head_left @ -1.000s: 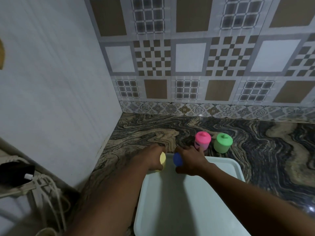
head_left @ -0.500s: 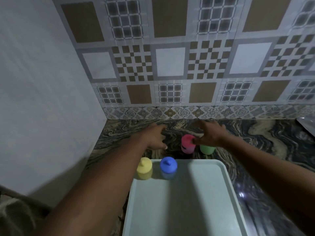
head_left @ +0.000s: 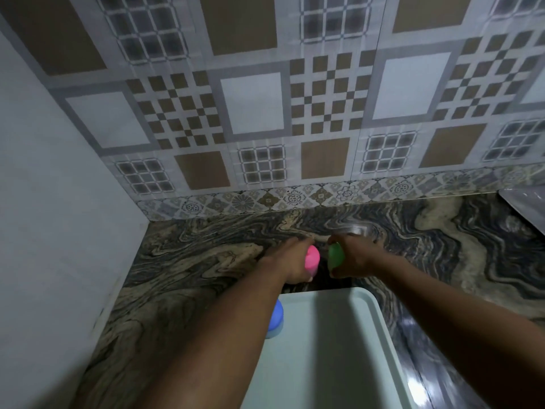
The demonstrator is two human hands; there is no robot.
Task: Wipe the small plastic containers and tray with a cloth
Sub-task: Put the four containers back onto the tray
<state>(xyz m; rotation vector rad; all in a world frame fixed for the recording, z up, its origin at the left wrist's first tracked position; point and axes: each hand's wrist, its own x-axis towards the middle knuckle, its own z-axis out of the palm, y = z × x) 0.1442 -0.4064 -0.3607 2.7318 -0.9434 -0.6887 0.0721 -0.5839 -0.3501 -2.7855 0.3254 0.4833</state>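
Gripping pink container (head_left: 312,259) in left hand (head_left: 296,262) and green container (head_left: 335,257) in right hand (head_left: 355,258), at 12 o'clock beyond tray (head_left: 372,305); seemingly gathering before wiping; next, likely lifting both onto tray.

1 pink container (head_left: 312,260), 1 green container (head_left: 336,259), 1 blue container (head_left: 276,318), 1 tray (head_left: 339,349), 1 left hand (head_left: 292,262), 1 right hand (head_left: 358,256)

Only a sliver of the blue container (head_left: 276,317) shows; the left forearm (head_left: 236,335) covers the rest. The left hand (head_left: 290,262) hides the lower body of the pink container (head_left: 312,259). The right hand (head_left: 355,258) wraps over much of the green container (head_left: 336,255). I cannot read either base. The tray (head_left: 368,335) runs off the bottom edge, its left rim under the forearm. A grey object (head_left: 528,208) is cropped at the right edge; I cannot identify it. The table (head_left: 191,261) right of the tray is smeared.
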